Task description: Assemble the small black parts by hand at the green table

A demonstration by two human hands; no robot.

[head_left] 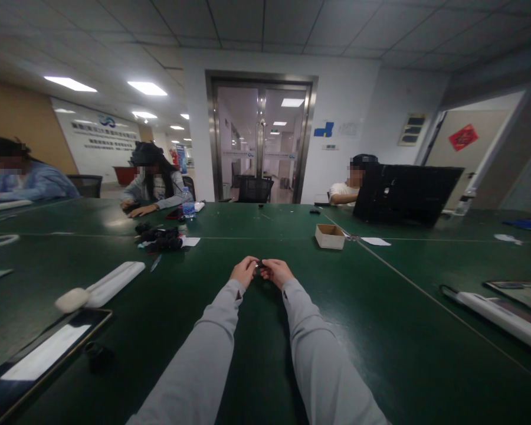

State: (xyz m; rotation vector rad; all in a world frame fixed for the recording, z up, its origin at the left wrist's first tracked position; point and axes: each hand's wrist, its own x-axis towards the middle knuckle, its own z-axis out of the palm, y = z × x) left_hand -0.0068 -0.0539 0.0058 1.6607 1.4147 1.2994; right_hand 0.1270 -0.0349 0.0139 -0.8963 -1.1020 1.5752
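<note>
Both my arms, in grey sleeves, reach forward over the green tabletop (363, 330). Between my fingertips is a small dark object with a shiny metallic bit (258, 265), too small to name. My left hand (245, 271) pinches it from the left side. From the right, the closed fingers of my right hand (278, 271) grip its dark end. My two hands almost touch, low above the table. Part of the object is hidden by the fingers.
A small open cardboard box (330, 237) stands ahead to the right, a black monitor (409, 192) behind it. Ahead left are dark items (161, 237) and a water bottle (188, 203). A tablet (48, 354) and a white bar (117, 283) lie near left. Several people sit around the table.
</note>
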